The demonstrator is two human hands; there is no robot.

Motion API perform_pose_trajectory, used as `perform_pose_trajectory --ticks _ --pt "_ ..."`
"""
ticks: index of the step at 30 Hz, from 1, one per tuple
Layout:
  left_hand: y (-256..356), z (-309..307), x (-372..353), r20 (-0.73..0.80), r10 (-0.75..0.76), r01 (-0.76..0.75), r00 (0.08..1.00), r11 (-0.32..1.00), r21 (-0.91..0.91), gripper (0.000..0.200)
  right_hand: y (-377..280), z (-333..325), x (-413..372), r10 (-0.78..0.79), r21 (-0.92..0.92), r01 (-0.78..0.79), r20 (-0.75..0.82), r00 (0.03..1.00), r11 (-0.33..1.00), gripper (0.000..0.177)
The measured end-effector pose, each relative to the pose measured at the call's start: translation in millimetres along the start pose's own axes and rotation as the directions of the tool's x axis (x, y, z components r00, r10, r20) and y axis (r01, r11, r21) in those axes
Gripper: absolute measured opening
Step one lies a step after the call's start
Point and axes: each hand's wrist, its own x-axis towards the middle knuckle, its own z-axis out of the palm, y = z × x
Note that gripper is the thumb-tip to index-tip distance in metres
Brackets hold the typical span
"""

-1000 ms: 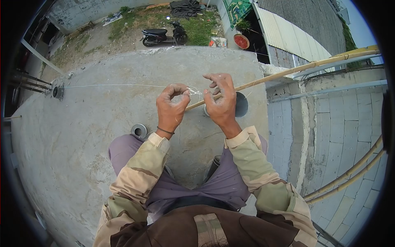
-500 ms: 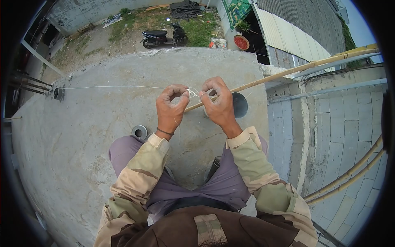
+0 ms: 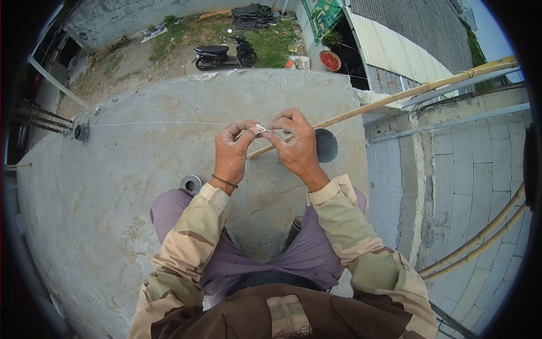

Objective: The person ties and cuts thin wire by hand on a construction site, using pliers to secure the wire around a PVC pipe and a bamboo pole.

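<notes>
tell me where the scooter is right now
In the head view, the scooter stands at the top, left of centre, on the ground beyond the concrete slab.

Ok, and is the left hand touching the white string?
Touching. The head view shows the left hand pinching the white string between thumb and forefinger.

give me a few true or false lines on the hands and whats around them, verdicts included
1. The left hand and right hand both pinch white string. True.
2. The left wrist is wrapped in a blue glove. False: it wears a thin dark band.
3. The scooter lies on its side. False: it stands upright.
4. A bamboo pole extends beyond the right hand. True.
5. The sleeves cover all the fingers. False: the fingers are bare.
</notes>
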Motion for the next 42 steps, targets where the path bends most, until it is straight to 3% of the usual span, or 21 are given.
perform_pose_trajectory --ticks 2,4,5,7,8,11,14,15,16,17,19,22,29,31,32,33,34,35,37,41,42 --pt "0 1 0 -0.003 -0.006 0.006 1.000 1.000 -0.010 0.013 2 -1 1 0.068 0.074 -0.069 0.009 0.998 0.995 0.015" --pt "2 2 0 -0.020 0.058 -0.058 0.998 0.997 0.044 0.013 9 -7 3 0.240 0.334 -0.295 0.196 0.951 0.895 0.010" --pt "3 4 1 -0.021 0.061 -0.060 0.998 0.997 0.044 0.013 18 -7 3 0.237 0.334 -0.293 0.196 0.951 0.896 0.010" --pt "3 6 0 0.030 0.156 -0.159 0.987 0.966 0.205 0.013 30 -6 1 0.324 0.658 -0.609 0.516 0.793 0.443 0.007" --pt "3 7 -1 0.032 0.154 -0.158 0.987 0.966 0.205 0.013 36 -6 -1 0.325 0.658 -0.609 0.515 0.793 0.443 0.007" --pt "6 8 -2 0.036 0.128 -0.133 0.991 0.963 0.235 0.009 35 -6 0 0.379 0.687 -0.536 0.385 0.842 0.491 0.005" --pt "6 7 -2 0.040 0.148 -0.153 0.988 0.960 0.233 0.009 33 -7 0 0.447 0.672 -0.492 0.259 0.856 0.553 0.015" --pt "6 8 -2 0.027 0.151 -0.153 0.988 0.950 0.274 0.009 22 -6 2 0.382 0.457 -0.367 0.062 0.922 0.810 0.023" --pt "7 7 -2 0.014 0.155 -0.152 0.988 0.937 0.314 0.009 12 -6 3 0.247 0.164 -0.229 -0.102 0.964 0.960 0.031" --pt "6 7 -2 0.014 0.156 -0.152 0.988 0.937 0.315 0.009 2 -8 5 0.247 0.164 -0.229 -0.102 0.964 0.959 0.031" --pt "6 6 -1 -0.007 0.243 -0.217 0.970 0.878 0.428 0.014 -11 -10 6 -0.112 -0.046 0.108 -0.076 0.991 0.993 0.045" --pt "6 6 -2 0.002 0.277 -0.240 0.961 0.828 0.507 0.013 -11 -2 3 -0.252 -0.179 0.245 -0.012 0.968 0.953 0.041" --pt "5 4 -2 0.049 0.381 -0.348 0.923 0.772 0.532 0.013 1 3 -2 -0.236 -0.245 0.235 0.025 0.971 0.940 0.029" --pt "4 2 -1 0.030 0.348 -0.304 0.937 0.771 0.559 0.014 -5 1 0 0.097 0.195 -0.112 0.085 0.992 0.974 0.012" --pt "3 1 -1 0.028 0.347 -0.303 0.937 0.772 0.559 0.014 -2 2 0 0.097 0.195 -0.113 0.087 0.991 0.974 0.012" --pt "4 1 -2 0.017 0.320 -0.275 0.947 0.782 0.560 0.014 2 3 2 0.176 0.504 -0.243 0.178 0.968 0.829 0.006" --pt "5 2 -2 0.008 0.293 -0.247 0.956 0.791 0.560 0.015 5 3 2 0.216 0.738 -0.359 0.287 0.933 0.572 0.007" --pt "4 1 -1 0.009 0.294 -0.248 0.956 0.791 0.559 0.015 7 0 2 0.216 0.737 -0.358 0.285 0.934 0.573 0.007" --pt "3 0 0 -0.035 0.262 -0.207 0.964 0.829 0.519 0.015 8 -10 4 0.200 0.874 -0.433 0.395 0.897 0.218 0.010" --pt "3 -2 0 -0.079 0.185 -0.133 0.979 0.891 0.435 0.015 25 -13 5 0.320 0.888 -0.313 0.204 0.925 0.338 0.015" --pt "3 -3 0 -0.067 0.180 -0.130 0.981 0.880 0.457 0.015 17 -15 8 0.160 0.543 -0.128 -0.013 0.987 0.830 0.015"
